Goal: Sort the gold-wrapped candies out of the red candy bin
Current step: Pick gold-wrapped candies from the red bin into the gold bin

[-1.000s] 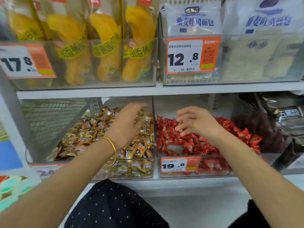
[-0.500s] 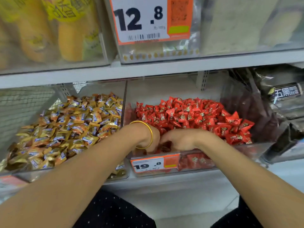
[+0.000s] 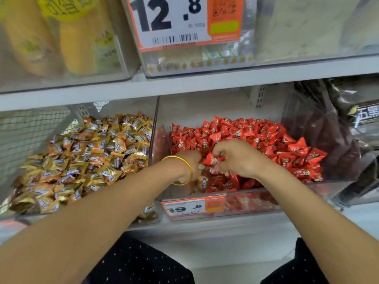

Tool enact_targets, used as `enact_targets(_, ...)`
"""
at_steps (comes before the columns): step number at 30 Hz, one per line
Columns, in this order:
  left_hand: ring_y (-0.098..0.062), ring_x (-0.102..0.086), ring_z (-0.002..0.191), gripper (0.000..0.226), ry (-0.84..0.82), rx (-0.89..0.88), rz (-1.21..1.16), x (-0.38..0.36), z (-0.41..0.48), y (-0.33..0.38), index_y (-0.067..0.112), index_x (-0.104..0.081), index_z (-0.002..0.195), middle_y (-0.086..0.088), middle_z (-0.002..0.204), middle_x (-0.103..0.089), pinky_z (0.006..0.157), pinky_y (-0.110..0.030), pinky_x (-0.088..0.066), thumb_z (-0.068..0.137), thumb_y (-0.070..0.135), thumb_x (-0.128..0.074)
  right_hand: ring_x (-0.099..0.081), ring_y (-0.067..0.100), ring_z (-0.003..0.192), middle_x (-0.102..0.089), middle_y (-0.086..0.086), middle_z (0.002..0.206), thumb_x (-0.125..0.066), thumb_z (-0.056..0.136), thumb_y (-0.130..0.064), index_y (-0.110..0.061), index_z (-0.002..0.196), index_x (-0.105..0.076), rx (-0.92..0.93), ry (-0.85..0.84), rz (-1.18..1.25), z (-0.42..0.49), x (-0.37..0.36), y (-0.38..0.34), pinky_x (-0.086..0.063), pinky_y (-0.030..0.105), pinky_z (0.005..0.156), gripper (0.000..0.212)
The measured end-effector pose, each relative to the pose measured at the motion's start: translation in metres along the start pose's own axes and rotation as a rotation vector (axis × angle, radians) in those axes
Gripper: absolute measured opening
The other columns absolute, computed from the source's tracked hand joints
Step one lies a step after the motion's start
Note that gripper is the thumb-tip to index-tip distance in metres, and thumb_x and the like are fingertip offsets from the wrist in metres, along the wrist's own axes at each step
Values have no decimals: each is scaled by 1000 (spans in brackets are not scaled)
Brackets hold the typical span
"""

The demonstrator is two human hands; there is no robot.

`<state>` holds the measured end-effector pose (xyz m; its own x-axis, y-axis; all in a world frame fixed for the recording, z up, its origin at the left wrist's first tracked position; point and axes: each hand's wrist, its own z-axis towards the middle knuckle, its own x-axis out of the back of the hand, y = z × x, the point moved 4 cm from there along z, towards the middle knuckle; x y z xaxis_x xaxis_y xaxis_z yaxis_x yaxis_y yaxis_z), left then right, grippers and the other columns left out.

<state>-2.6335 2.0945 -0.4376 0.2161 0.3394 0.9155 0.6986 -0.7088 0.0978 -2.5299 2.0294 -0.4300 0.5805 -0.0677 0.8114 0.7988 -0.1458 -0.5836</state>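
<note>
The clear red candy bin (image 3: 287,198) holds a heap of red-wrapped candies (image 3: 252,134). Both hands are in its front left corner. My left hand (image 3: 189,163), with a gold bangle on the wrist, curls downward, and a bit of gold-wrapped candy (image 3: 201,166) shows at its fingertips. Another gold-wrapped candy (image 3: 203,182) lies just below that hand among the red ones. My right hand (image 3: 240,158) pinches a red candy (image 3: 213,160) between thumb and fingers. The neighbouring bin (image 3: 154,128) to the left is piled with gold-wrapped candies (image 3: 88,158).
An orange-and-white 19.8 price tag (image 3: 192,208) sits on the red bin's front wall. A shelf board (image 3: 225,80) runs close above both bins, with a 12.8 tag (image 3: 174,21) above it. Dark packaged goods (image 3: 348,124) stand to the right.
The view moved closer to the bins. Both hands came from the tops of the two heaps to the red bin's front left corner. The right hand has since lifted with a red candy.
</note>
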Motion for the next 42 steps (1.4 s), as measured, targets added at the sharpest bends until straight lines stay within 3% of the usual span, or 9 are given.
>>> enact_targets(3,-28,-62,100,34,84,17,-290,9,-1,-2,5,-54,119,-10,116,-57,83,-37,-54,86,-4,-56,-58,14,53,-68,7,78,-70,82,-5,-14,97,-60,-48,47,119,-12,13,10,-43,15,49,20)
enact_targets(6,-30,-65,87,31,38,28,-460,8,-4,-4,9,-53,107,-9,94,-56,77,-42,-57,85,-12,-53,-62,15,61,-56,-2,103,-63,85,2,-9,117,-60,-114,8,205,-22,15,20,-40,16,35,34)
enact_targets(11,-30,-62,95,39,-35,85,-262,0,-14,-5,4,-44,124,-17,111,-59,84,-40,-54,87,4,-58,-67,19,85,-58,1,113,-49,92,5,-21,124,-55,-108,-35,392,-26,18,20,-51,24,42,42)
enact_targets(14,-29,-59,90,41,-27,125,-219,-3,-19,-8,1,-37,126,-17,100,-54,78,-38,-54,89,2,-54,-66,20,90,-60,-1,111,-45,91,9,-23,112,-60,-107,-48,447,-23,19,20,-53,24,44,41)
enact_targets(17,-27,-57,100,31,-38,117,-99,-2,-20,-5,1,-50,122,-14,110,-58,83,-32,-47,91,0,-47,-61,13,90,-57,-4,104,-44,92,5,-24,99,-62,-66,-108,430,-14,19,16,-54,23,49,35)
enact_targets(25,-28,-52,119,39,-218,122,-13,-25,-15,-1,4,-48,131,-14,130,-54,100,-30,-40,92,1,-46,-49,1,70,-58,-18,81,-69,84,-19,-24,106,-71,232,-431,-134,16,-26,-13,-34,13,58,23)
enact_targets(29,-30,-55,110,29,-150,167,-60,-25,-10,-5,2,-58,118,-15,121,-59,88,-30,-42,91,4,-49,-55,18,104,-62,-10,109,-65,86,-31,-33,116,-65,194,-366,-344,22,-29,-1,-39,25,73,30)
enact_targets(34,-30,-59,100,44,164,261,-273,-9,-9,-15,5,-42,119,-14,107,-60,79,-32,-43,83,15,-66,-49,18,93,-38,-8,91,-67,83,-38,-35,112,-64,183,-351,-400,21,-39,-7,-34,28,70,29)
enact_targets(42,-38,-53,113,45,252,325,-229,-1,-3,-16,3,-31,127,-23,123,-50,90,-40,-43,89,7,-53,-60,20,83,-63,-1,88,-63,83,-13,-10,83,-69,60,-156,-206,12,-13,5,-51,32,73,6)
